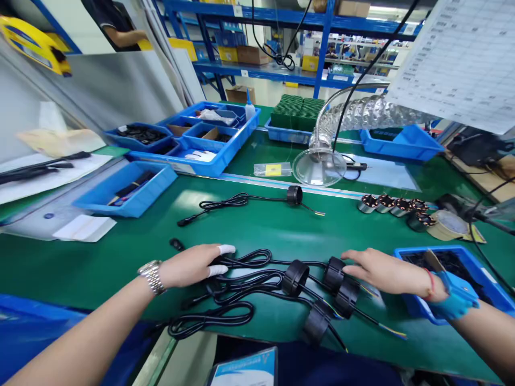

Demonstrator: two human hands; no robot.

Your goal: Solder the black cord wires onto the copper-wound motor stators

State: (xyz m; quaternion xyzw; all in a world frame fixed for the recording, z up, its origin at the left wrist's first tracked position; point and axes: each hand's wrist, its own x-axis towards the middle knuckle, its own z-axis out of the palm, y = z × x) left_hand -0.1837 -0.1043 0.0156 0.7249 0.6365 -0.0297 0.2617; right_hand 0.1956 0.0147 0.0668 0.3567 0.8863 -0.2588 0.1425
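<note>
My left hand [193, 265], with white finger cots on thumb and finger, closes around the coiled part of a black power cord [257, 257] on the green bench. My right hand [376, 268] has its fingers apart at the edge of a black round housing [333, 272] on that cord's far end. Beside and in front of it lie more corded housings, among them one black housing [295, 277], another [346, 296] and the nearest one [316, 321], with coloured wire ends. Farther back, a separate cord [237, 200] with its housing [294, 195] lies by itself.
Several metal-cased copper-wound parts [385, 202] and a tape roll [448, 222] stand at the right. A blue bin [497, 276] of black parts sits near my right forearm. Blue trays [225, 161] line the back left. A transparent fume hood [319, 167] hangs over the bench.
</note>
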